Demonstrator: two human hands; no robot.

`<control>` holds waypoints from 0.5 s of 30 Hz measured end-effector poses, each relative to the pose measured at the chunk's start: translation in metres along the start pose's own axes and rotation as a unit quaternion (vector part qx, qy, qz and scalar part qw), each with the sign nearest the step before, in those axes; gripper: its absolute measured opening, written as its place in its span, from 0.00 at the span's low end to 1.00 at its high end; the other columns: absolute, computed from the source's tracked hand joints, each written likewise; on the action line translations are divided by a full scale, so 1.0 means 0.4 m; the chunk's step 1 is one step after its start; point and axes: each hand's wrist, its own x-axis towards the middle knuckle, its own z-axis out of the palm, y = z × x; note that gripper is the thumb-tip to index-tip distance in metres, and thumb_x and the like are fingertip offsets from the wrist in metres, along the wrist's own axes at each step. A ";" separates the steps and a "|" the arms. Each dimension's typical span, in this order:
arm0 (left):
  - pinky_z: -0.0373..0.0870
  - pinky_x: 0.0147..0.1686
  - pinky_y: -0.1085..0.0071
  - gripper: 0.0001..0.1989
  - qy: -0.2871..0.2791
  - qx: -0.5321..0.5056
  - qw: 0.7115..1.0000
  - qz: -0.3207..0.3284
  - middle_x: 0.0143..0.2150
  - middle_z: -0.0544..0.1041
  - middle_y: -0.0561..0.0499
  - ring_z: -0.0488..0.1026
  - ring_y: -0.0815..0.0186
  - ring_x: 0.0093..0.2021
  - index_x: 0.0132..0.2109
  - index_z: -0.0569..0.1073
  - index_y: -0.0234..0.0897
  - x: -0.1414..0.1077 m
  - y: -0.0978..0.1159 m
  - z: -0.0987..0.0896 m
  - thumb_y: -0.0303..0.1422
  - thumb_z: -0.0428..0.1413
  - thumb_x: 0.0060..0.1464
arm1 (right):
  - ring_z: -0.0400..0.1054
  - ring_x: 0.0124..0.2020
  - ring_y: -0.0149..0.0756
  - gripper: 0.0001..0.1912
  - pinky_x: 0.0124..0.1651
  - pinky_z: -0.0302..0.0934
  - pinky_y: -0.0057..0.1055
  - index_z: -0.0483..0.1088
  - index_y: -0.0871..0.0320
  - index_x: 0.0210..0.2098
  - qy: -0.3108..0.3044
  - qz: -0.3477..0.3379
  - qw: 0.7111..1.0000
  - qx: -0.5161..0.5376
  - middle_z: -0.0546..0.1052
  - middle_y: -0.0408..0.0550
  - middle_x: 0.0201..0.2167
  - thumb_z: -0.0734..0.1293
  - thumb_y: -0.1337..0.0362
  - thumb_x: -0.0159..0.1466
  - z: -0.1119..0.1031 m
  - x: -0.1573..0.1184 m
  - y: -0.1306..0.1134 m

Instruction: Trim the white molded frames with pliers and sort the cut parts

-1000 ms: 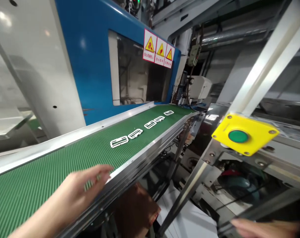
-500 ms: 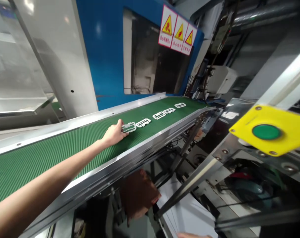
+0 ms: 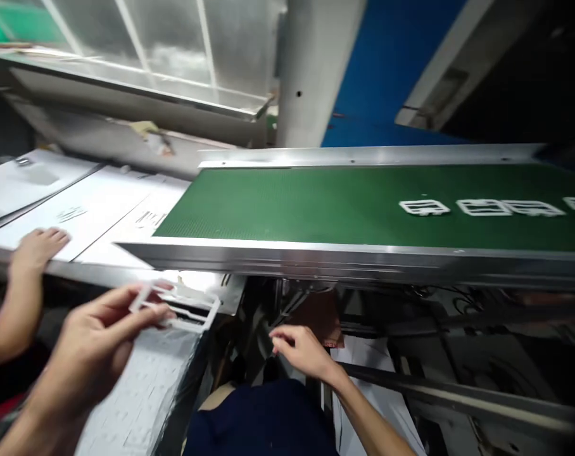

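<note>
At seven o'clock, a pale dimpled sheet [image 3: 135, 386] spreads below the left hand; whether it lines a container cannot be told. White sheets [image 3: 387, 411] lie low at five o'clock, partly hidden by a metal bar [image 3: 439, 391]. From the centre to three o'clock runs a green conveyor belt [image 3: 287, 202] carrying four white plastic frames [image 3: 430, 210], the farthest cut off at the edge. Its metal side rail [image 3: 316, 253] stands between the belt and the hands. At nine o'clock, white boards [image 3: 102, 196] cover a table, with a co-worker's hand [image 3: 38, 247] on their near edge. The left hand [image 3: 102, 335], at eight o'clock, pinches one white frame [image 3: 189, 313] between thumb and fingers, raised and tilted. The right hand [image 3: 301, 349], at six o'clock, has fingers curled inward; whether it is closed cannot be told.
</note>
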 end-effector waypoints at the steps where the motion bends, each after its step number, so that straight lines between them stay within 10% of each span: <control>1: 0.68 0.31 0.71 0.18 0.006 -0.008 0.999 -0.039 0.33 0.76 0.49 0.71 0.62 0.33 0.36 0.75 0.33 -0.026 -0.071 -0.040 0.34 0.65 0.34 | 0.70 0.31 0.32 0.14 0.36 0.59 0.24 0.73 0.57 0.36 -0.027 -0.014 0.999 -0.033 0.77 0.42 0.29 0.56 0.64 0.61 0.021 0.058 -0.007; 7: 0.63 0.25 0.75 0.20 0.105 -0.100 0.966 -0.214 0.33 0.75 0.48 0.66 0.67 0.28 0.42 0.74 0.31 -0.236 -0.358 -0.094 0.35 0.62 0.41 | 0.66 0.45 0.38 0.16 0.44 0.57 0.27 0.69 0.56 0.45 -0.078 -0.055 0.980 -0.174 0.74 0.49 0.43 0.58 0.57 0.62 0.188 0.402 -0.112; 15: 0.61 0.25 0.75 0.20 0.182 -0.156 0.954 -0.179 0.36 0.75 0.48 0.65 0.67 0.30 0.49 0.72 0.35 -0.361 -0.392 -0.107 0.36 0.59 0.48 | 0.46 0.58 0.58 0.41 0.55 0.43 0.52 0.46 0.60 0.60 -0.037 -0.050 0.943 -0.327 0.52 0.67 0.59 0.61 0.43 0.57 0.404 0.653 -0.245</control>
